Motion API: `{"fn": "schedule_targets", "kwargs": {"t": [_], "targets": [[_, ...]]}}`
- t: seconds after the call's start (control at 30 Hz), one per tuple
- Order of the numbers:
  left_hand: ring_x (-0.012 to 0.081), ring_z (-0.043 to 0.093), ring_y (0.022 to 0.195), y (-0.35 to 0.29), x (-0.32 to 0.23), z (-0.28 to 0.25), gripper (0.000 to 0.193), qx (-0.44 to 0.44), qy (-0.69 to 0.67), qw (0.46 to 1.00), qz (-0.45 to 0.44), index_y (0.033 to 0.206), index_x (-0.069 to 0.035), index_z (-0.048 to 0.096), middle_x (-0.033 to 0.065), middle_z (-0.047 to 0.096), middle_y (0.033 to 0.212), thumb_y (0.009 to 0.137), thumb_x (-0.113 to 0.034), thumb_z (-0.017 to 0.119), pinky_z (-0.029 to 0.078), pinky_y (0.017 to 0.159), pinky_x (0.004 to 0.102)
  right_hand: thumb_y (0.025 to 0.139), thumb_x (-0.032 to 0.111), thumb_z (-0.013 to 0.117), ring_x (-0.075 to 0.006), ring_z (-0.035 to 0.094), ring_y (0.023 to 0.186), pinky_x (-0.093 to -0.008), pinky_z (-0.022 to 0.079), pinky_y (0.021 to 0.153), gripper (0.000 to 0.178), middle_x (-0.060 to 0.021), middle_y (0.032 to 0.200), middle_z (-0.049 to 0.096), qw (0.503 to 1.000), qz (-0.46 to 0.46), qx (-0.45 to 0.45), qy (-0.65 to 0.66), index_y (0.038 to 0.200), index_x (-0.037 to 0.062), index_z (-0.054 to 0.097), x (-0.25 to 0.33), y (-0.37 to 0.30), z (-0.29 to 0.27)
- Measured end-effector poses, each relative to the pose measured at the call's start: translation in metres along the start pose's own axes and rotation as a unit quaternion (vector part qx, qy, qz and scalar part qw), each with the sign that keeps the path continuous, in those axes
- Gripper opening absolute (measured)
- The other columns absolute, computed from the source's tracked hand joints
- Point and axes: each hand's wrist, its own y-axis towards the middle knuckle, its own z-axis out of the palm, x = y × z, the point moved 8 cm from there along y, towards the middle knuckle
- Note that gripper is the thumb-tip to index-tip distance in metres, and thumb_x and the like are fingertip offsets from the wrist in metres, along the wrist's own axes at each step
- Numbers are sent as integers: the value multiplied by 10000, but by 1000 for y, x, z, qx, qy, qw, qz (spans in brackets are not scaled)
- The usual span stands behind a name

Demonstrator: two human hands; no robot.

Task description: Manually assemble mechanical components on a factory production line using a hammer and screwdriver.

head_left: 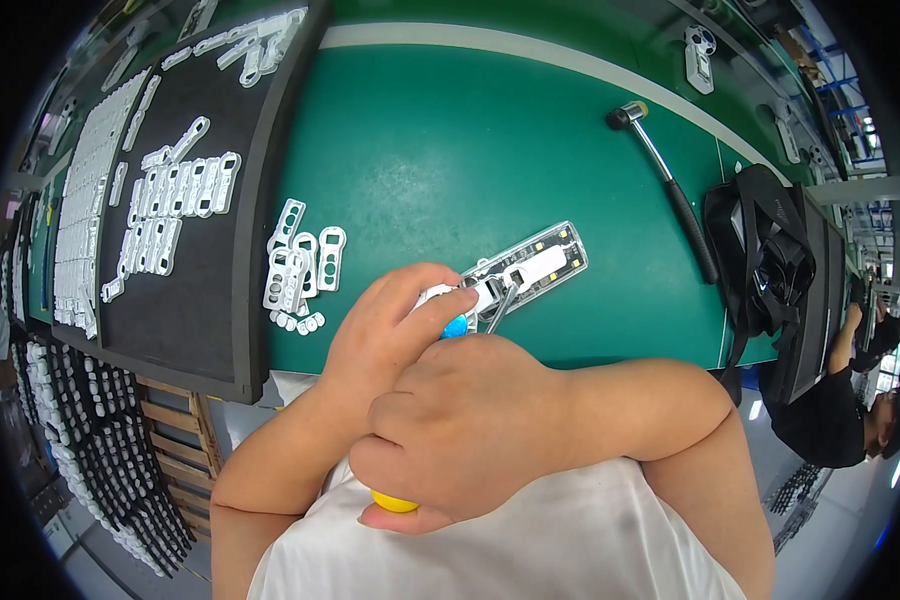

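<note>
A long clear-cased circuit assembly (577, 250) with a white block and small yellow squares lies tilted on the green table. My left hand (385, 325) grips its near-left end, thumb and forefinger beside a white piece and a round blue part (455, 327). Crossing in front, my right hand (470, 415) is closed around a tool with a yellow end (394, 502). A thin metal shaft (502, 308) shows beyond that hand at the assembly, and seems to belong to the tool. Its tip is hard to make out. My palms hide the rest of both things.
Left of my hands lie loose white plates (288, 275) and small white pieces (298, 323). A dark tray (240, 310) farther left carries rows of white parts. On the right are a mallet (670, 175) and a black bag (760, 250). A person (830, 410) is at far right.
</note>
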Motion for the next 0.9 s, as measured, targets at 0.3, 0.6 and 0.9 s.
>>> {"fn": "schedule_targets", "kwargs": {"t": [0.3,0.6,0.9], "targets": [[369,657,1118,0,-1,0,500,1,-13,1000,-5,1273,-114,721,118,642,1322,783,-27,776,568,907,451,848,505,831,-204,471,495,-361,359,432,509,-17,613,448,1000,8,6,5,677,135,526,-3,1,0],[373,656,1118,-1,1,0,521,8,-13,1000,-10,1293,-115,711,119,639,1326,783,-33,778,569,903,453,849,506,830,-203,469,494,-362,353,432,514,-20,618,449,1000,-1,2,-10,674,136,520,-1,1,-1],[375,650,1135,0,0,0,529,17,-2,1000,-5,1299,-111,705,123,624,1342,780,-46,782,562,922,450,858,503,825,-209,465,486,-368,353,430,521,-23,612,446,1000,-2,6,0,667,131,513,-1,2,0]]}}
